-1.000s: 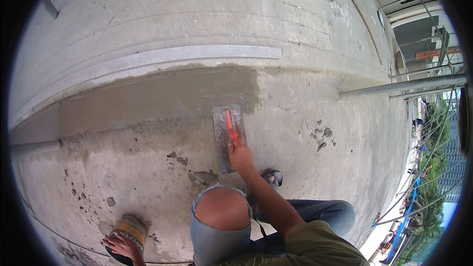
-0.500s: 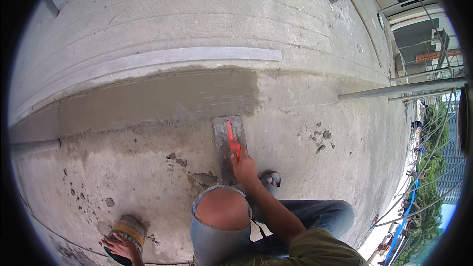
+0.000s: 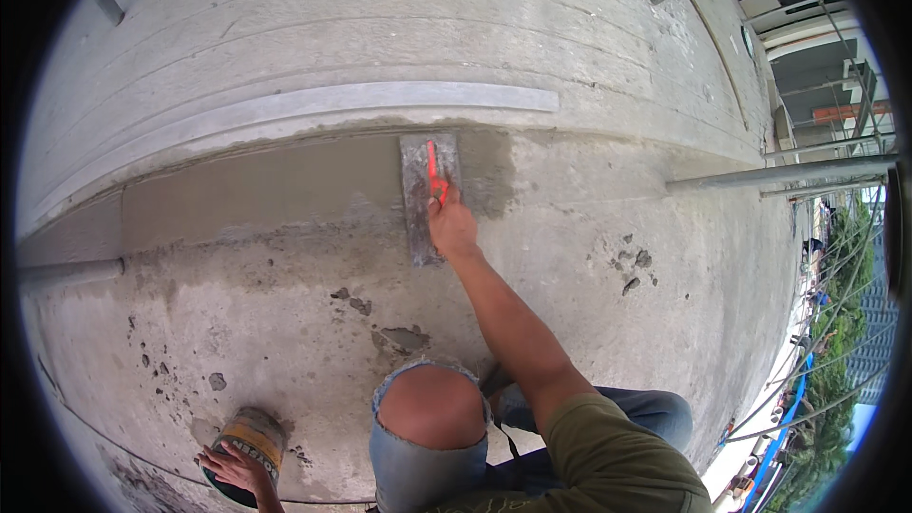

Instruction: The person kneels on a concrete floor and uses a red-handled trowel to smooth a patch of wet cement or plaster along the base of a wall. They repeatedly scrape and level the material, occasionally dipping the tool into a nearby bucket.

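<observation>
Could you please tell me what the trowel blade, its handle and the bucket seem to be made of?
Trowel blade: probably steel, dull and smeared, judging by its thin, flat grey sheet.
Handle: likely plastic, fairly smooth, judging by its bright red-orange colour.
Bucket: perhaps plastic or painted metal, grimy-looking; its dark and yellow surface leaves it open.

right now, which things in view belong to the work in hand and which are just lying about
In use:
- red-handled trowel, held in the right hand
- damp grey patch, under the trowel
- bucket, left hand on it

Lying about, untouched:
- dark crumbs, right
- grey lump, left
</observation>
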`<action>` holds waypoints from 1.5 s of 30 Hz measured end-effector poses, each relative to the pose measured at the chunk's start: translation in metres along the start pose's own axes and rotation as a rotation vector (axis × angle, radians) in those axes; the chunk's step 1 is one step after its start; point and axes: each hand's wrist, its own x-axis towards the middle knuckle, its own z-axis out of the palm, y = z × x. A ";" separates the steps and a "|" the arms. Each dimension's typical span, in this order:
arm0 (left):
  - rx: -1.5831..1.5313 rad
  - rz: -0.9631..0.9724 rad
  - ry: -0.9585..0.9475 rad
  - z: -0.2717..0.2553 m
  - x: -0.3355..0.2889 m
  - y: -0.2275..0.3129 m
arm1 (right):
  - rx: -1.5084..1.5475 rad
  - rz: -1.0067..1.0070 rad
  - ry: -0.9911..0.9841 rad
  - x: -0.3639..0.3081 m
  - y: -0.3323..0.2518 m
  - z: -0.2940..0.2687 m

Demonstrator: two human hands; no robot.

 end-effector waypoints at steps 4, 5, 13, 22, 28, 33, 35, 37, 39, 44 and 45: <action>0.015 0.025 -0.012 -0.003 0.001 0.001 | -0.036 0.011 -0.027 0.009 0.001 0.004; 0.014 0.031 0.004 -0.001 0.001 -0.001 | -0.040 0.006 -0.022 0.010 0.000 0.005; 0.018 0.006 -0.016 -0.001 0.001 0.001 | -0.085 0.036 -0.061 0.020 0.003 0.010; 0.005 0.009 -0.026 0.003 0.001 -0.003 | -0.089 0.030 -0.052 0.020 0.007 0.013; 0.012 0.022 0.000 0.004 0.003 -0.006 | -0.072 0.025 -0.071 0.007 0.001 0.008; 0.047 0.012 -0.066 -0.008 0.001 0.005 | -0.028 -0.003 -0.053 -0.017 0.018 0.007; 0.042 0.000 -0.045 0.001 0.002 -0.001 | 0.006 -0.022 -0.050 -0.035 0.020 0.005; 0.040 -0.008 -0.027 0.003 0.002 -0.005 | 0.046 -0.027 -0.062 -0.059 0.023 0.000; 0.025 -0.003 -0.018 0.003 0.001 0.000 | -0.017 0.039 -0.106 -0.086 0.037 -0.001; 0.040 -0.007 -0.022 0.010 0.000 -0.009 | -0.015 0.085 -0.189 -0.159 0.041 -0.029; 0.033 -0.008 -0.022 0.010 0.000 -0.008 | -0.015 0.084 -0.184 -0.166 0.041 -0.034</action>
